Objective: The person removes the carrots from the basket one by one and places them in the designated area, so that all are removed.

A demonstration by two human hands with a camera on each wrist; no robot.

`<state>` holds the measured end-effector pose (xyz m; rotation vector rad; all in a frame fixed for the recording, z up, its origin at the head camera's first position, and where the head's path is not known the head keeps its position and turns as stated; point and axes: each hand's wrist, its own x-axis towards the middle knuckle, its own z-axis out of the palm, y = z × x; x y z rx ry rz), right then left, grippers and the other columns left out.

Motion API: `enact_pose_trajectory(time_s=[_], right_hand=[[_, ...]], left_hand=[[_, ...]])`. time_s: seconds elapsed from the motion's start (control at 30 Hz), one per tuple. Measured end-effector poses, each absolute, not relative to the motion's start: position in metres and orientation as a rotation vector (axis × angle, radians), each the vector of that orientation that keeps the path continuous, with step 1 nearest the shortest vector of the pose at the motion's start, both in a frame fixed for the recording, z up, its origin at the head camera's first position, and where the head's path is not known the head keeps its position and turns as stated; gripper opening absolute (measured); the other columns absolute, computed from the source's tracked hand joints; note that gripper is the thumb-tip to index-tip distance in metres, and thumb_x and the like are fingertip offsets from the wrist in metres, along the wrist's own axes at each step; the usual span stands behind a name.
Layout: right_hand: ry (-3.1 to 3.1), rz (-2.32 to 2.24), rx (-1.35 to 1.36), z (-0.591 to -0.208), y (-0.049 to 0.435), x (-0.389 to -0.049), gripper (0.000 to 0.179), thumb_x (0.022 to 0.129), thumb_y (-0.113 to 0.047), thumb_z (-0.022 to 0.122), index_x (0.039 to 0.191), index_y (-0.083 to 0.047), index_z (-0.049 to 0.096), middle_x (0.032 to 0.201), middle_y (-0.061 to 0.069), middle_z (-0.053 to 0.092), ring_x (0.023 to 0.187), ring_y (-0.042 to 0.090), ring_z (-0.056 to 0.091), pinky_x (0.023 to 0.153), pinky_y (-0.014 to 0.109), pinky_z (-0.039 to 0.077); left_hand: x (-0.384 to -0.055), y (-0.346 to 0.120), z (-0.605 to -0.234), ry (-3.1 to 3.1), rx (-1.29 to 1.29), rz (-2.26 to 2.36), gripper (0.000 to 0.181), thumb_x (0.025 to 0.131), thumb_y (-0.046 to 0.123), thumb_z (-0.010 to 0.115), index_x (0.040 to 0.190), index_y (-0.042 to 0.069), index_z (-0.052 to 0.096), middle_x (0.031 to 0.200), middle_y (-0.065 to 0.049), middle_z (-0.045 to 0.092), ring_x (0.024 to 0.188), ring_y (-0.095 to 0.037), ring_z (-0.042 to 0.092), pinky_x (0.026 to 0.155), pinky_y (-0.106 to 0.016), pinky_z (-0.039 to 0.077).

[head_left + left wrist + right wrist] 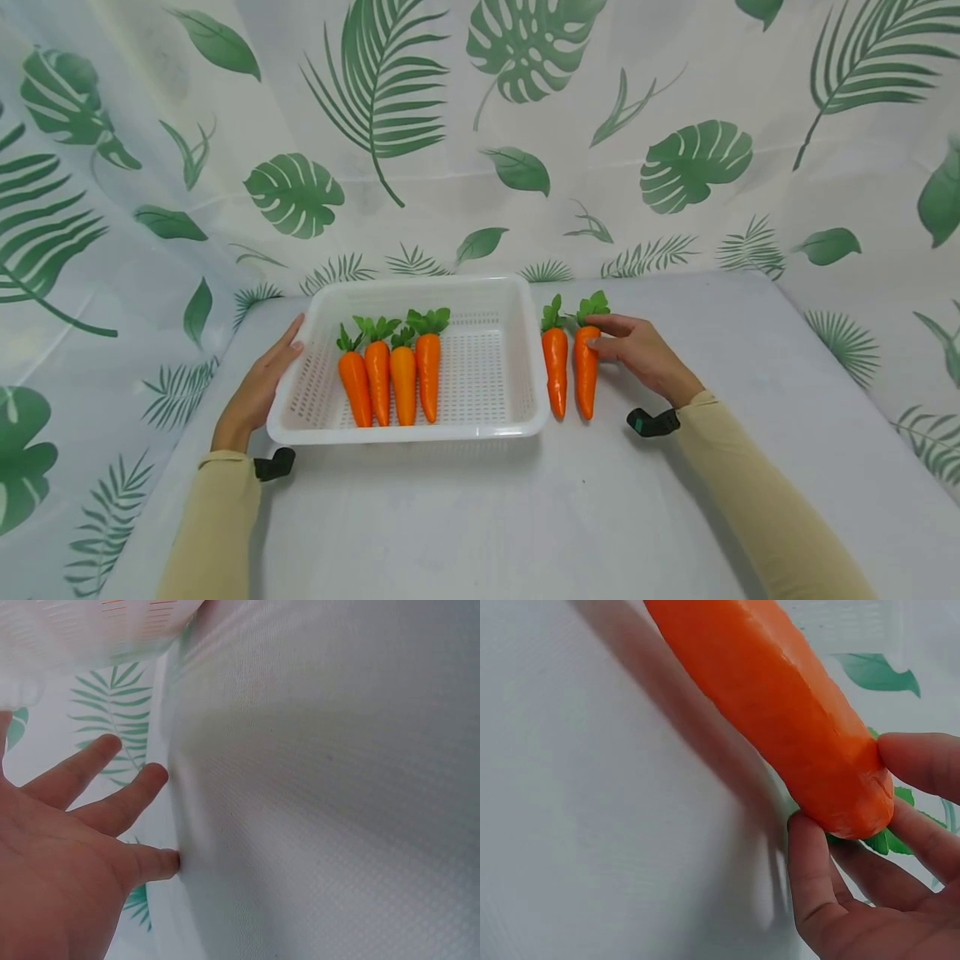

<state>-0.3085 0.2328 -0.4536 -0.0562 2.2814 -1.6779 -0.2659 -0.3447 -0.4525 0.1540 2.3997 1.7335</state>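
A white plastic basket [408, 433] with perforated walls holds several orange carrots [403, 375] with green leafy tops, side by side in its left half. My left hand [262, 383] is at the basket's left side, fingertips right at the rim; in the left wrist view its fingers [124, 802] are straight and spread below the basket wall. To the right of the basket, my right hand [637, 350] pinches a carrot [586, 375] near its leafy end, thumb and fingers on either side of it. Another carrot [555, 375] lies between that one and the basket.
A white cloth [450, 525] covers the table. Behind it and along both sides hangs a white sheet [570, 225] printed with green leaves. A black wrist camera [652, 422] sits at the right cuff, and another black camera [275, 464] at the left.
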Motion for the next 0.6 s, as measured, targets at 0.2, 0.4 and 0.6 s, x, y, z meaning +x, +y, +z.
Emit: enact_pose_trajectory(time_s=[0.2, 0.4, 0.6], right_hand=[[2.363, -1.639, -0.078, -0.459, 0.23, -0.308, 0.059, 0.104, -0.02, 0.069, 0.157, -0.001, 0.053, 0.161, 0.023, 0.048, 0.145, 0.042, 0.042, 0.119, 0.061, 0.033], [2.434, -1.612, -0.108, -0.462, 0.225, -0.307, 0.057, 0.105, -0.02, 0.067, 0.157, 0.0, 0.052, 0.16, 0.025, 0.048, 0.138, 0.043, 0.049, 0.118, 0.059, 0.037], [2.509, -1.526, -0.088, -0.464, 0.22, -0.306, 0.059, 0.105, -0.024, 0.068, 0.158, -0.003, 0.051, 0.16, 0.024, 0.047, 0.143, 0.047, 0.045, 0.116, 0.066, 0.036]], left_hand=[[-0.265, -0.344, -0.453, 2.397, 0.147, 1.746, 0.065, 0.116, 0.049, 0.038, 0.172, 0.041, 0.006, 0.178, -0.009, 0.016, 0.136, -0.035, 0.045, 0.092, -0.025, 0.055], [-0.265, -0.344, -0.454, 2.4, 0.155, 1.744, 0.065, 0.116, 0.049, 0.038, 0.172, 0.042, 0.006, 0.178, -0.009, 0.016, 0.139, -0.036, 0.043, 0.092, -0.023, 0.053], [-0.265, -0.344, -0.454, 2.401, 0.158, 1.747, 0.066, 0.116, 0.05, 0.038, 0.172, 0.04, 0.006, 0.179, -0.007, 0.015, 0.142, -0.037, 0.04, 0.093, -0.022, 0.052]])
